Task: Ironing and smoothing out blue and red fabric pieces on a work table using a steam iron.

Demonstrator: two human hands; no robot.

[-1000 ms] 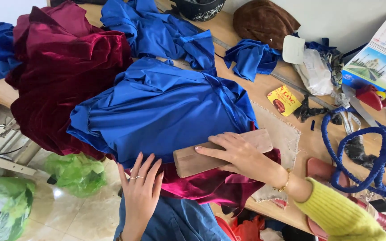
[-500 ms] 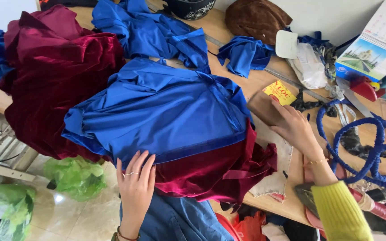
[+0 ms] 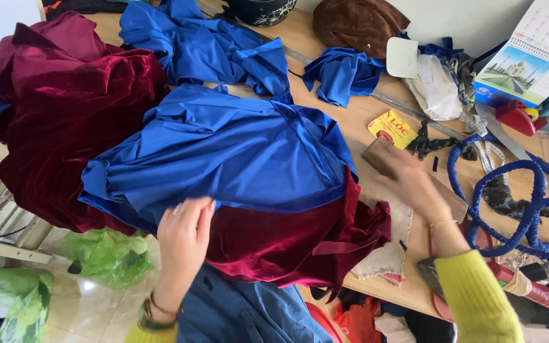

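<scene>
A large blue satin cloth lies spread over dark red velvet at the front of a wooden table. My left hand reaches up from below, and its fingers close on the blue cloth's near hem. My right hand, in a yellow sleeve, is to the right of the cloth. It rests on and grips a flat brown wooden block that lies on the table beside a pale cloth pad. The right hand is blurred.
More red velvet is piled at the left. Other blue pieces and a brown fabric heap lie behind. At the right are a yellow packet, a blue cord, a desk calendar and a red tool. Green plastic bags lie on the floor.
My right hand carried the wooden block off the cloth's front edge to the table on the right. My left hand rose from an open, spread pose to the blue hem.
</scene>
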